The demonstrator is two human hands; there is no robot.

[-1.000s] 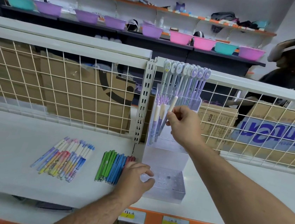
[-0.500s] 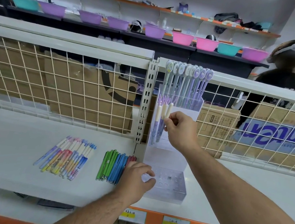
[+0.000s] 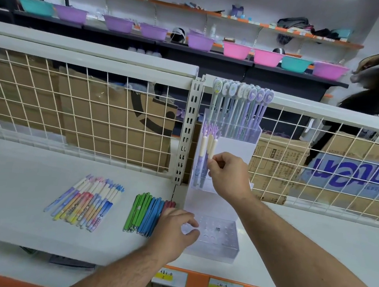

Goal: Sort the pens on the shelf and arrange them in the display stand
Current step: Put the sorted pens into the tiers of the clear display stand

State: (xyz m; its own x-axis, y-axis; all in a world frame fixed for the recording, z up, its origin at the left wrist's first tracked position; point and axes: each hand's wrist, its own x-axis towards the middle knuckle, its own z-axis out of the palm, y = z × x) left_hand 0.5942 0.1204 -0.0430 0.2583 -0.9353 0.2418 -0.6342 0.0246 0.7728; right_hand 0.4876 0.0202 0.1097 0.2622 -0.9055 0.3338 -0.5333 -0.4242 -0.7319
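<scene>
Clear acrylic display stand (image 3: 216, 252), tiered, is standing on the white shelf (image 3: 14, 182); head view.
- Right hand (image 3: 229, 176) is reaching to the stand's middle tier, its grip pinching a cream-and-purple pen (image 3: 212, 148) between thumb and forefinger. The pen is standing upright beside two matching pens (image 3: 203, 146).
- Left hand (image 3: 174, 229) is curling its grip round the stand's front-left corner.
- Tall character-topped pens (image 3: 242, 107) are filling the stand's rear tier.
- Green, blue and red pens (image 3: 145, 213) are lying just left of the stand.
- Pastel pens (image 3: 87, 202) are lying further left.
</scene>
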